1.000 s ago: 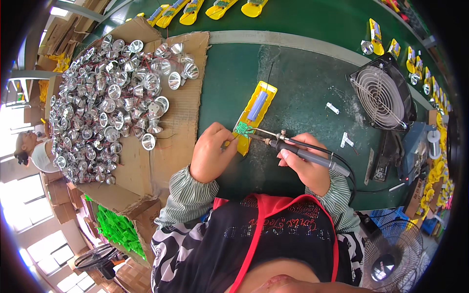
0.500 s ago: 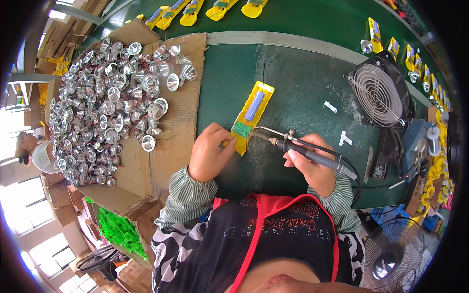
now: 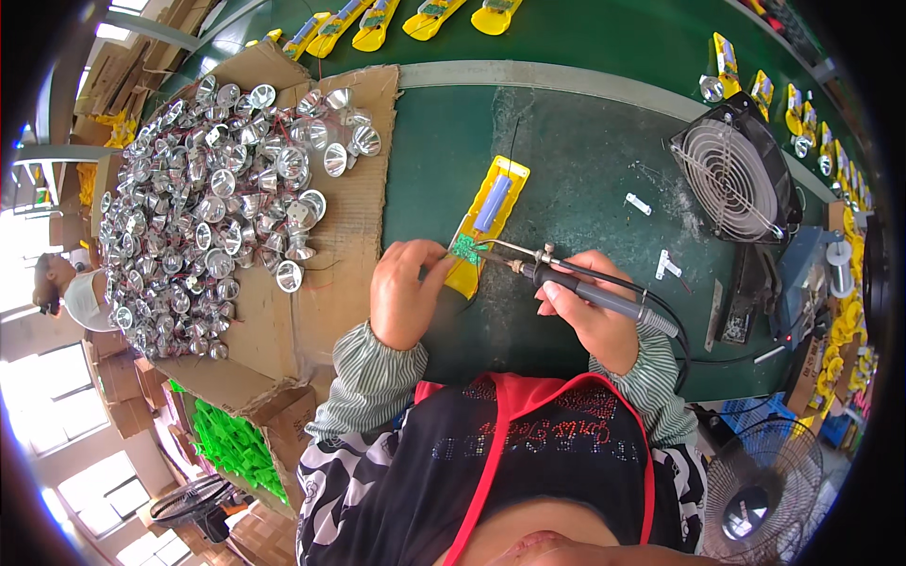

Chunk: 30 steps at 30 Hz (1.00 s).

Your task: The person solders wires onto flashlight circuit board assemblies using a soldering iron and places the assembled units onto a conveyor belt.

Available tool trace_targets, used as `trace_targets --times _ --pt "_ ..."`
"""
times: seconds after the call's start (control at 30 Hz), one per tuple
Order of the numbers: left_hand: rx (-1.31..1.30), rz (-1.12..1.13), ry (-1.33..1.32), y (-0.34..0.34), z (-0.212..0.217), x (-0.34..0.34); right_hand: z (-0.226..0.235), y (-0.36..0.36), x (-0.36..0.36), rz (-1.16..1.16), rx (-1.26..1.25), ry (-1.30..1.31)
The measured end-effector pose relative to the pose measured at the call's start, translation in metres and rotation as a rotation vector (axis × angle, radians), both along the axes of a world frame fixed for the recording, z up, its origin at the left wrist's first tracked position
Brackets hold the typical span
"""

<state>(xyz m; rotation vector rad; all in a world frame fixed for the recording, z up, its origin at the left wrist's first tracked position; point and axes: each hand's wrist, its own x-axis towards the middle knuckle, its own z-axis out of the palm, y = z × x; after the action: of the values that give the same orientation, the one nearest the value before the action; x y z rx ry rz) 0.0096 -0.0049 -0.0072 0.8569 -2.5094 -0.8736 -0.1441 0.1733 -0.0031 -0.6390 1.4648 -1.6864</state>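
A yellow flashlight housing half [image 3: 511, 179] lies on the green table in front of me, holding a blue cylindrical battery [image 3: 493, 206] and a green circuit board [image 3: 465, 248]. My left hand [image 3: 406, 288] is at the board's left edge, thumb and forefinger pinched together; what lies between them is too small to make out. In my right hand [image 3: 596, 316] is a grey-handled soldering iron [image 3: 604, 300] with a thin metal feed tube [image 3: 514, 248] alongside. Its tip points left, at or just over the board; contact cannot be told.
Left, a cardboard box [image 3: 349, 217] bears many silver reflector cups [image 3: 222, 181]. A black square fan [image 3: 734, 170] stands at right, near small white parts [image 3: 638, 204] and a solder spool [image 3: 838, 269]. Yellow housings [image 3: 376, 24] line the green surface beyond the metal rail [image 3: 566, 79].
The soldering iron and my right hand have shifted slightly left, bringing the tip further over the board. My left fingertips have drawn back a little up and left.
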Motion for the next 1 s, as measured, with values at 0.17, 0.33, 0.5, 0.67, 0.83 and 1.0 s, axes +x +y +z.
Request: trace_targets --times 0.17,0.33,0.5,0.67,0.83,1.0 --pt "-0.09 -0.063 -0.035 0.001 -0.001 -0.005 -0.003 -0.005 0.0 0.007 0.004 0.01" --pt "-0.023 -0.074 -0.047 -0.001 -0.004 -0.003 -0.005 -0.01 0.001 0.033 0.028 0.021" --pt "-0.002 -0.075 -0.036 -0.001 -0.005 -0.006 -0.007 -0.011 -0.001 0.027 0.047 0.008" --pt "0.0 -0.067 -0.044 -0.001 -0.004 -0.007 -0.004 -0.009 -0.002 0.022 0.032 0.063" --pt "-0.002 -0.074 -0.042 0.0 -0.005 -0.008 0.001 0.001 -0.005 -0.029 -0.001 0.029" --pt "-0.023 -0.066 -0.071 0.001 -0.003 -0.004 0.005 0.013 -0.008 -0.039 0.032 0.003"
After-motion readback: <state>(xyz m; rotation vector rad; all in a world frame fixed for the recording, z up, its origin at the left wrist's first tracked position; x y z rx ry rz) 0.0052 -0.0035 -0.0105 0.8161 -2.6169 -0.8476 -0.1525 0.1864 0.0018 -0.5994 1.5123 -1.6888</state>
